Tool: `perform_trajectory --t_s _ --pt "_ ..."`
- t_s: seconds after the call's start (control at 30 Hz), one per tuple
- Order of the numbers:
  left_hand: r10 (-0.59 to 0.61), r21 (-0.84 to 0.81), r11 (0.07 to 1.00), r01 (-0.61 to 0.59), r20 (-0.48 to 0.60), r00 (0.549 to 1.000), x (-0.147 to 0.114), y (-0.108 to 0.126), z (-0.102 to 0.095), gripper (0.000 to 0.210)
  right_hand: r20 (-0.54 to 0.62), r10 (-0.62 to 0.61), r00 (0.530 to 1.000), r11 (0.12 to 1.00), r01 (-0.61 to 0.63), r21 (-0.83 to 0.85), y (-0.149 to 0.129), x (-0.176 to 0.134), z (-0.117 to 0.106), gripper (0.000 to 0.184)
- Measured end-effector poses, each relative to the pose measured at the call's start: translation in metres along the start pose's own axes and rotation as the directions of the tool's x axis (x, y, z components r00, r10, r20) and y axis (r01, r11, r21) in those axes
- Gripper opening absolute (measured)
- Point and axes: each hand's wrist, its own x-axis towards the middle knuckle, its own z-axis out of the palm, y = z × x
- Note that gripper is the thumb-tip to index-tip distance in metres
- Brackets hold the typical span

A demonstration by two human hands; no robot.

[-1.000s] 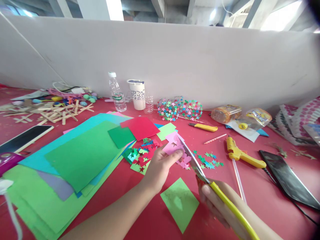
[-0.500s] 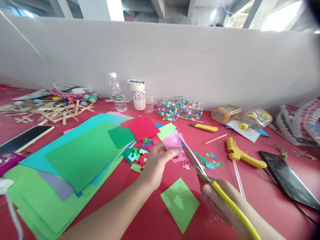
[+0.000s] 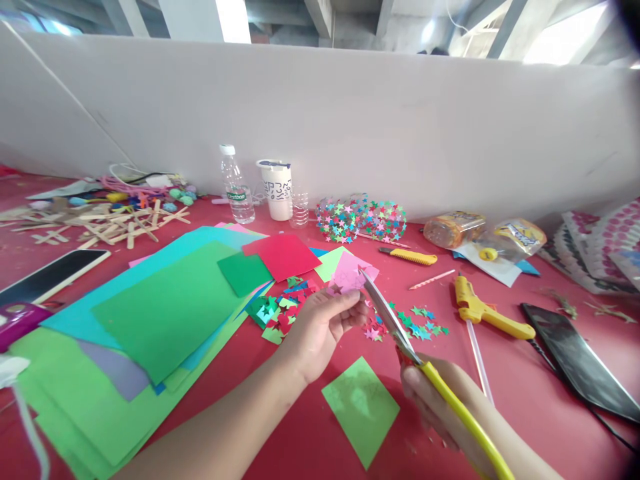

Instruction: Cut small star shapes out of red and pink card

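Between thumb and fingers, my left hand [image 3: 320, 327] pinches a small pink paper [image 3: 353, 270] with star-shaped cutouts and faint drawn lines. My right hand [image 3: 440, 393] grips a pair of yellow-handled scissors [image 3: 395, 323], whose blade tips meet the right side of the pink paper. Below the hands lies a light green paper square [image 3: 363, 410] on the red table. Small cut paper stars [image 3: 425, 327] in several colours are scattered behind the blades. Left of my left hand sits a heap of red, green and blue paper scraps [image 3: 277, 313].
Large coloured sheets [image 3: 170, 307] cover the left. Behind stand a water bottle [image 3: 236, 187], a white cup [image 3: 277, 190] and star-covered bottle pieces [image 3: 360, 219]. A yellow utility knife [image 3: 410, 256], a glue gun [image 3: 487, 312] and a dark phone-like slab [image 3: 580, 360] lie right; wooden sticks [image 3: 125, 225] far left.
My left hand has turned the pink paper, so more of its face shows and its corner points right. The scissors stay in nearly the same place, blades slightly shifted.
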Motion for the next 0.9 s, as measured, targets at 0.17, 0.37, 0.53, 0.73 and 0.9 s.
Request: perform_trajectory --t_s 0.17,0.37,0.53,0.73,0.9 --pt "0.174 0.091 0.982 -0.165 -0.103 0.979 0.002 0.003 0.000 0.012 -0.037 0.050 0.998 0.997 -0.053 -0.063 -0.001 -0.002 0.003 0.067" --pt "0.295 0.233 0.936 -0.264 -0.105 0.950 0.001 0.003 0.002 0.007 -0.047 0.086 0.995 0.992 -0.090 -0.088 -0.008 -0.004 0.004 0.072" --pt "0.305 0.292 0.918 -0.269 -0.084 0.949 0.000 0.005 0.001 0.007 -0.013 0.033 0.999 0.996 -0.034 -0.080 -0.010 -0.006 0.001 0.072" --pt "0.296 0.354 0.895 -0.270 -0.019 0.955 0.003 0.012 -0.002 0.010 0.027 0.004 1.000 0.995 -0.001 -0.104 -0.009 -0.006 -0.005 0.070" --pt "0.263 0.376 0.892 -0.251 0.020 0.965 0.007 0.013 -0.007 0.013 0.048 0.001 0.999 0.995 0.004 -0.103 -0.006 -0.005 -0.007 0.069"
